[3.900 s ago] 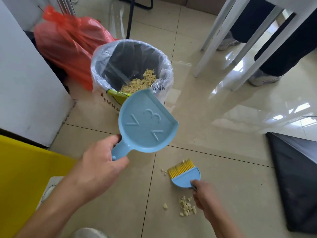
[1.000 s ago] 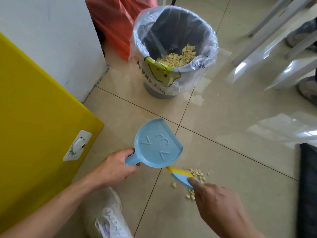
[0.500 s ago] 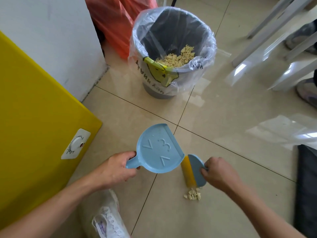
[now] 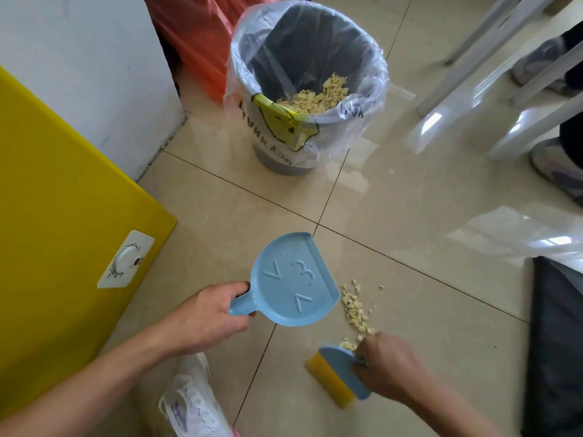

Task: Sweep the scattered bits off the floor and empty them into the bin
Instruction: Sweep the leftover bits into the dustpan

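My left hand [image 4: 208, 313] grips the handle of a light blue dustpan [image 4: 293, 280], held low over the tiled floor with its straight lip facing right. Just off that lip lies a loose line of pale yellow bits [image 4: 355, 307]. My right hand [image 4: 386, 365] holds a small blue brush with yellow bristles [image 4: 339, 375] below the bits, bristles pointing down-left. The grey bin [image 4: 307, 86], lined with a clear bag, stands farther back and holds a heap of the same bits.
A yellow panel with a white dial [image 4: 126, 258] fills the left. A white wall corner [image 4: 94, 74] and a red plastic bag [image 4: 195, 36] stand behind the bin. White table legs [image 4: 473, 48] and another person's shoes are at right, a dark sheet [image 4: 558, 342] at lower right, my white shoe [image 4: 192, 408] below.
The brush has swung from beside the dustpan's lip down and to the right, below the bits. The bits now lie spread in a line next to the lip. The dustpan barely moved.
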A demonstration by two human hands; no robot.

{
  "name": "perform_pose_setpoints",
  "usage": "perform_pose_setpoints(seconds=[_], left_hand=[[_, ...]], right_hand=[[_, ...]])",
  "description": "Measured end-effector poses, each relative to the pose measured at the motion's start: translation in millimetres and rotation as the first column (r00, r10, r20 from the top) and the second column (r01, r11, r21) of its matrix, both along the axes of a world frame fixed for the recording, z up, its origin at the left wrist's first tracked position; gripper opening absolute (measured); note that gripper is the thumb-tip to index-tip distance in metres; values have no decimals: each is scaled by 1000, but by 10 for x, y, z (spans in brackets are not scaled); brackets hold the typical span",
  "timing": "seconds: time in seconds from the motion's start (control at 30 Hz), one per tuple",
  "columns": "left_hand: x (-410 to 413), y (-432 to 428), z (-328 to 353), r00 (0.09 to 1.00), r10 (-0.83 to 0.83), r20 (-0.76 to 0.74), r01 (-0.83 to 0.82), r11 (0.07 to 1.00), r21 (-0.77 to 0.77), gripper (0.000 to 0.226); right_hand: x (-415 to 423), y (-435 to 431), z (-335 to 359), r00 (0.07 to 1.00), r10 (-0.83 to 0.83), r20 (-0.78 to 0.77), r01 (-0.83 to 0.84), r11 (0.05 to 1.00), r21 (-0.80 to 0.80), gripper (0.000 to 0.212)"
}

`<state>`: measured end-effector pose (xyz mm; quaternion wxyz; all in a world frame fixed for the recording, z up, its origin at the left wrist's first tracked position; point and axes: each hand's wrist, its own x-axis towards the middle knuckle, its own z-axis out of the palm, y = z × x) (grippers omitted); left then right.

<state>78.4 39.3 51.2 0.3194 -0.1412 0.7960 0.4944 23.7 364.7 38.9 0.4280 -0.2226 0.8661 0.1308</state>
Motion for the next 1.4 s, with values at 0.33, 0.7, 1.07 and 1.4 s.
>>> perform_pose_setpoints(seconds=[0.33, 0.7, 1.07, 1.4], left_hand=[[46, 99, -18, 997, -78, -19, 78, 997, 0, 23], [80, 49, -152, 995, -85, -51, 83, 996, -39, 29], [115, 52, -216, 990, -137, -33, 136, 990, -44, 27], [-422, 101, -311, 937, -344, -59, 320, 914, -249, 19]], right_hand=[[-950, 276, 241, 969, 20, -246, -9, 999, 45, 25], [-1455, 861, 519, 851, -204, -484, 319, 933, 168, 17], [-258, -50, 99, 945, -8, -326, 49, 992, 119, 16], [-422, 583, 484, 835, -262, -484, 306, 952, 14, 19]])
